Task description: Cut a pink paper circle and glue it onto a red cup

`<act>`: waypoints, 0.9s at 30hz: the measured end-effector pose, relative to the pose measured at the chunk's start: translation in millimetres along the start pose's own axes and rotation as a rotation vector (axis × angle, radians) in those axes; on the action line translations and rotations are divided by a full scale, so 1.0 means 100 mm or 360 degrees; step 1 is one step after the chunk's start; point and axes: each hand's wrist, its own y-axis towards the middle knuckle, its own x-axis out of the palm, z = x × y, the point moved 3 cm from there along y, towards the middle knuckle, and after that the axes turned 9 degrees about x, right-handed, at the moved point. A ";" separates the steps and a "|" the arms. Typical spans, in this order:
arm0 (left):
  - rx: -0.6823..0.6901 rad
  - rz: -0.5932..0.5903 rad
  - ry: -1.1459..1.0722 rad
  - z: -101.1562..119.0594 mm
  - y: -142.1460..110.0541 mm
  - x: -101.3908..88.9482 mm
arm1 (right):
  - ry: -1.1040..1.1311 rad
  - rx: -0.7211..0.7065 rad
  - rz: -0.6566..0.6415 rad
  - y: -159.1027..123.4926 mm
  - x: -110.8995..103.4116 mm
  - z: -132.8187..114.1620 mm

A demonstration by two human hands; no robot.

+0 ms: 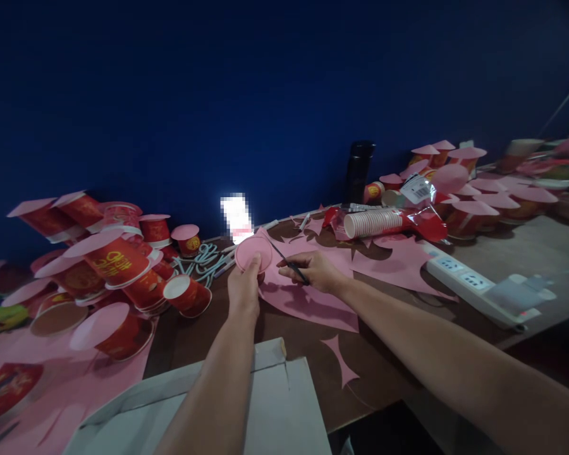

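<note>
- Head view: the left hand (243,287) pinches a pink disc (245,251), thumb on its face, over the left end of the pink sheet (325,313).
- Over that same sheet, the right hand (315,270) has its fingers closed round a dark, slim tool (303,277); whether it is scissors or something else I cannot tell.
- The tool's thin end points up beside the disc's edge; whether they touch is unclear.
- To work this edge well, I would hold the disc steady, turn it in small steps with the left hand, and let the right move little.
- Thumb and fingers are best kept off the rim where the tool passes; a light grip should avoid creasing, as the disc looks like thin paper.
- The disc looks flat and round, with a faint curved line just inside its rim; something reddish shows beneath, perhaps a cup.
- Left of the sheet, a red cup (192,298) lies tilted; on the sheet's near side lies a curved-edged pink scrap (340,361).
- Beyond the sheet stands a black flask (359,170); a power strip (455,272) lies at its right end.
</note>
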 end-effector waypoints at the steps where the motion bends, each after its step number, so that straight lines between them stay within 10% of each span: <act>1: 0.0001 0.0002 0.0020 0.00 0.00 0.00 | -0.0006 -0.0016 -0.0018 0.00 0.00 0.01; 27: 0.0094 -0.0082 0.0305 0.06 0.00 -0.01 | 0.0017 -0.0005 0.0065 -0.02 0.00 -0.03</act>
